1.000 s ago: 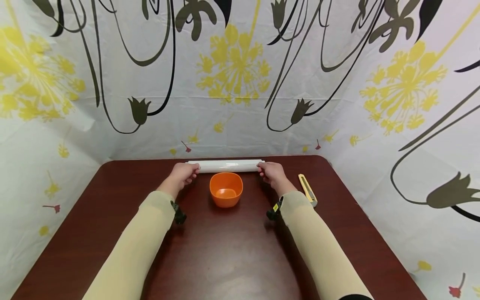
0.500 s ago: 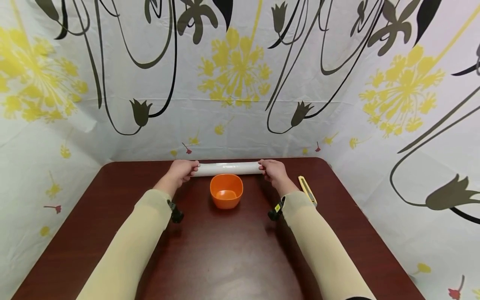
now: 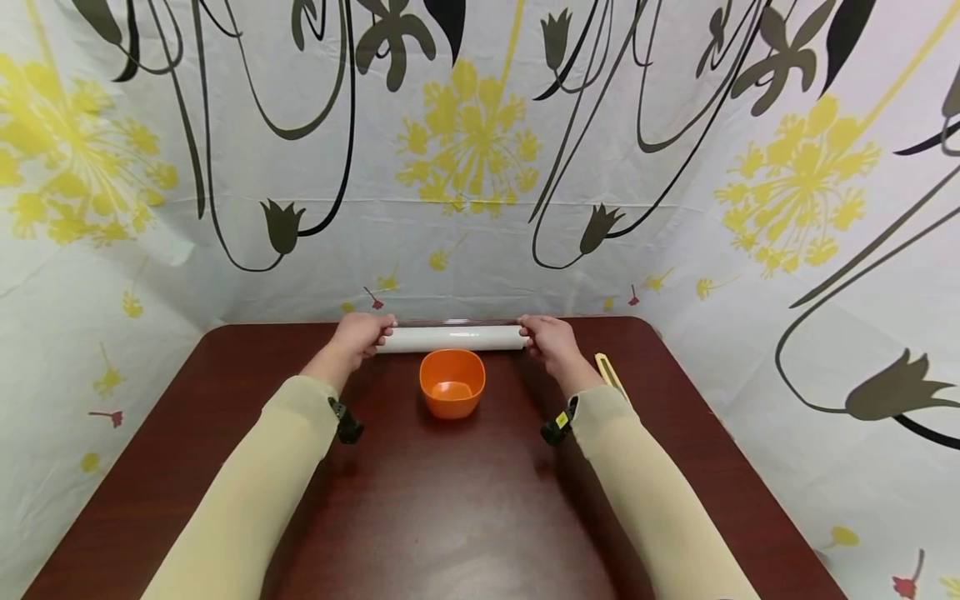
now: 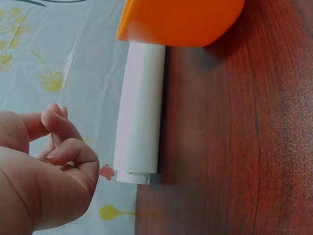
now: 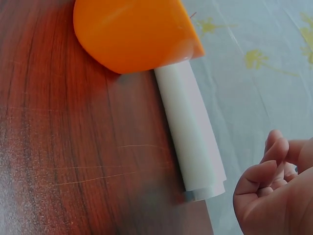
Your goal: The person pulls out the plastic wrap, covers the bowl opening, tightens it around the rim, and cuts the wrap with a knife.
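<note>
A white roll of plastic wrap (image 3: pixel 452 338) lies across the far side of the table behind an orange bowl (image 3: pixel 452 385). My left hand (image 3: pixel 356 340) and right hand (image 3: pixel 552 342) are near its two ends, each pinching a corner of the clear film (image 3: pixel 457 322) between thumb and fingers. The film stretches between them just above and beyond the roll. In the left wrist view, thin film (image 4: pixel 66 78) runs up from the pinched fingertips, apart from the roll (image 4: pixel 139 107). The right wrist view has the right hand (image 5: pixel 279 181) beside the roll's other end, fingers curled.
A yellow utility knife (image 3: pixel 611 372) lies to the right, partly hidden behind the right sleeve. The dark wooden table (image 3: pixel 442 500) ends just beyond the roll, against a hanging patterned sheet (image 3: pixel 465 258). The bowl stands between the forearms, near the roll.
Both hands have risen slightly from the roll, the left also shifting left. A clear strip of film now shows between them above the roll. Bowl and knife stay in place.
</note>
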The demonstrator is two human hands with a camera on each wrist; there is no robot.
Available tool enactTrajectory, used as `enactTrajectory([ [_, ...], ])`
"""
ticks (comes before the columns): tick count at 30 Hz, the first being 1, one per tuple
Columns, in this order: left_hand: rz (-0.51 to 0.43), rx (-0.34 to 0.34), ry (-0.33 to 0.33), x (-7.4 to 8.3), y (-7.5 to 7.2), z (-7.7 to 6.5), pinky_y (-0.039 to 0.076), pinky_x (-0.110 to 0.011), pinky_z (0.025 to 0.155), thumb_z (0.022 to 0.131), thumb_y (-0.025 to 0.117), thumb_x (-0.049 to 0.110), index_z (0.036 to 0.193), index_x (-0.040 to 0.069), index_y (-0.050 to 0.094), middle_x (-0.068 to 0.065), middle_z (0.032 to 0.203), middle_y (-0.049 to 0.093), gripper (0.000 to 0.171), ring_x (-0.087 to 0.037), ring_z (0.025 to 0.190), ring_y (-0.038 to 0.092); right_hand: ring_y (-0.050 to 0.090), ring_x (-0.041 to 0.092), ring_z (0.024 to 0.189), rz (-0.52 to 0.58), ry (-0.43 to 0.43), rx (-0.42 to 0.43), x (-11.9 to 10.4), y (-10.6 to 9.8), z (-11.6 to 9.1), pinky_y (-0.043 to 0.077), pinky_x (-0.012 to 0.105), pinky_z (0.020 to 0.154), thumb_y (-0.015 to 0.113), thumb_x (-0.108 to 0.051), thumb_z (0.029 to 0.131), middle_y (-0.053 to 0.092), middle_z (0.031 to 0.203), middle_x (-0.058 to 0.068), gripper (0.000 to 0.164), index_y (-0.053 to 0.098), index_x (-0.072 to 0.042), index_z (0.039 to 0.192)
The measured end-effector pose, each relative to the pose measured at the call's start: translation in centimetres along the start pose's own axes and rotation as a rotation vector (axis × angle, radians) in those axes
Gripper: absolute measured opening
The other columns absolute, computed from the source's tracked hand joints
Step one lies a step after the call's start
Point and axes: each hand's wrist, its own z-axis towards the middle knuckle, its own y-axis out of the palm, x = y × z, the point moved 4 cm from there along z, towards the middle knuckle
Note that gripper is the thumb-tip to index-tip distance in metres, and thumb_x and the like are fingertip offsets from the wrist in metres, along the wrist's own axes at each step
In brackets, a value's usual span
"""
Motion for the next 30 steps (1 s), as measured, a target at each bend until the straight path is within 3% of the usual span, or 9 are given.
enactTrajectory([
  [7,-0.007,0.008,0.035,0.8,-0.2,-0.3,0.03,-0.02,0.054,0.114,0.057,0.031,0.121,0.004,0.068,0.008,0.08,0.062,0.03,-0.007,0.065,0.047,0.051,0.004,0.066,0.005,-0.025,-0.006,-1.2,0.0,-0.7,0.047,0.022,0.063,0.063,-0.028,0.112,0.069,0.085,-0.007,0.034,0.073,-0.005,0.135],
  [14,-0.033,0.005,0.06,1.3,-0.1,-0.8,0.031,-0.02,0.055,0.113,0.058,0.029,0.131,0.0,0.066,0.009,0.081,0.061,0.035,-0.006,0.068,0.048,0.053,0.009,0.074,0.026,-0.031,-0.004,-2.1,-0.1,-1.3,0.047,0.021,0.061,0.064,-0.026,0.112,0.07,0.094,0.0,0.036,0.071,-0.003,0.139],
  [21,-0.021,0.026,0.089,2.0,-0.2,-1.2,0.032,-0.021,0.056,0.114,0.058,0.03,0.125,0.005,0.068,0.003,0.09,0.062,0.029,-0.008,0.07,0.048,0.053,0.009,0.076,-0.008,-0.061,-0.028,-3.3,-0.4,-2.5,0.048,0.024,0.069,0.062,-0.031,0.113,0.069,0.098,0.001,0.037,0.072,-0.006,0.139],
  [25,-0.016,0.004,0.094,2.2,-0.5,-1.6,0.033,-0.022,0.059,0.115,0.057,0.032,0.128,0.005,0.067,0.003,0.091,0.061,0.032,-0.009,0.074,0.049,0.053,0.01,0.077,-0.014,-0.069,-0.032,-3.6,-0.5,-2.7,0.048,0.021,0.067,0.063,-0.032,0.113,0.069,0.092,-0.004,0.035,0.073,-0.007,0.136],
  [30,-0.02,-0.004,0.116,2.7,-0.5,-2.1,0.033,-0.02,0.057,0.113,0.058,0.029,0.119,0.005,0.067,0.005,0.084,0.06,0.027,-0.008,0.071,0.05,0.052,0.006,0.07,-0.034,-0.082,-0.029,-4.2,-0.6,-2.9,0.048,0.023,0.07,0.063,-0.031,0.113,0.067,0.086,-0.01,0.033,0.074,-0.007,0.134],
])
